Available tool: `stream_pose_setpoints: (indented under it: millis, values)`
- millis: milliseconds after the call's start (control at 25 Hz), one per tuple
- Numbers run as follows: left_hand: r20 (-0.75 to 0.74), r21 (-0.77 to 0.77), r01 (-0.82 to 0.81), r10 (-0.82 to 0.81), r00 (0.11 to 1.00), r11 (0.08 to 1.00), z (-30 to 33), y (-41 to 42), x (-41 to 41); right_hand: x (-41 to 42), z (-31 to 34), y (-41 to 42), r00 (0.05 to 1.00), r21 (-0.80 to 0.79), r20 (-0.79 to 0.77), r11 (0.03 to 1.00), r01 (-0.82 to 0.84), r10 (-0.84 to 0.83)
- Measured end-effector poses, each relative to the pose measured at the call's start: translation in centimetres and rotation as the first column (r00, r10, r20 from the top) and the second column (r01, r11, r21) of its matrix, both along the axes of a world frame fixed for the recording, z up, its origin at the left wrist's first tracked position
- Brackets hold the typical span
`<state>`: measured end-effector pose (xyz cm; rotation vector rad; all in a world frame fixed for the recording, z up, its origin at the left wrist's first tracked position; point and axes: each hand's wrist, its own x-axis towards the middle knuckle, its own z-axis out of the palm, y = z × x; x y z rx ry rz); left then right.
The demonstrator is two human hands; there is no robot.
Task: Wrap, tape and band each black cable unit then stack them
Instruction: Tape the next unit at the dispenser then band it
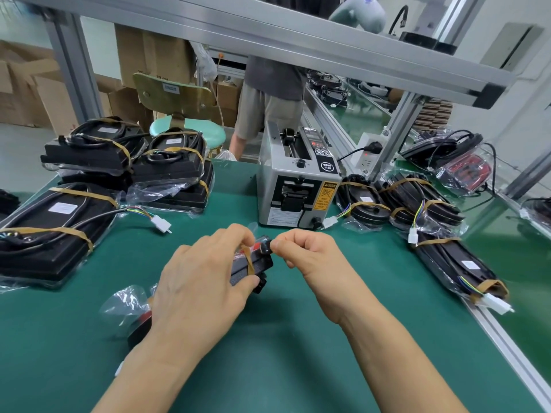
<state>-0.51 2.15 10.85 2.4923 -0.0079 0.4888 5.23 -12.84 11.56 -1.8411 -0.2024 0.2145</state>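
Note:
A black cable unit (253, 268) in a clear bag lies on the green table (298, 338), mostly under my left hand (202, 281). My left hand grips it from above, fingers curled round its far end. A tan rubber band (248, 260) crosses that end. My right hand (310, 254) pinches something small at the unit's tip; what it pinches is hidden between the fingertips. The bag's loose end (125, 305) sticks out to the left of my left wrist.
Banded, bagged units are stacked at the left (59, 231) and back left (167, 162). More lie at the right (417, 201). A grey tape dispenser (295, 186) stands behind my hands. A person (268, 99) stands beyond the table by a green stool (190, 132).

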Motion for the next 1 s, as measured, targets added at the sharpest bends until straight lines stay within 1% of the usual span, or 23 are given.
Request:
stream_pose_setpoints:
  millis: [160, 280, 520, 640, 800, 920, 1000]
  values:
    - [-0.013, -0.004, -0.003, 0.003, 1.0, 1.0, -0.1, 0.0, 0.1, 0.2, 0.1, 0.0, 1.0, -0.04, 0.001, 0.999, -0.029, 0.029]
    - [-0.013, 0.004, -0.015, 0.015, 1.0, 1.0, -0.2, 0.0, 0.1, 0.3, -0.1, 0.1, 1.0, -0.067, 0.002, 0.998, -0.02, 0.02]
    - [0.047, 0.042, -0.008, 0.006, 0.999, 0.999, -0.1, 0.0, 0.0, 0.4, -0.4, 0.3, 0.998, -0.104, 0.055, 0.994, 0.016, -0.01]
    - [0.061, 0.07, 0.032, -0.036, 0.997, 0.997, -0.2, 0.1, 0.0, 0.3, -0.5, 0.3, 0.996, -0.131, 0.085, 0.991, 0.024, -0.013]
    - [0.077, 0.099, 0.055, -0.062, 0.995, 0.994, -0.3, 0.0, 0.1, 0.2, -0.5, 0.5, 0.992, -0.189, 0.119, 0.98, 0.056, -0.034]
    - [0.052, 0.059, 0.041, -0.044, 0.998, 0.997, -0.3, -0.2, 0.2, 0.2, -0.7, 0.6, 0.987, -0.249, 0.144, 0.962, 0.109, -0.075]
    - [0.042, 0.035, 0.029, -0.031, 0.999, 0.999, -0.4, -0.2, 0.3, 0.5, -1.0, 0.4, 0.977, -0.252, 0.154, 0.95, 0.185, -0.149]
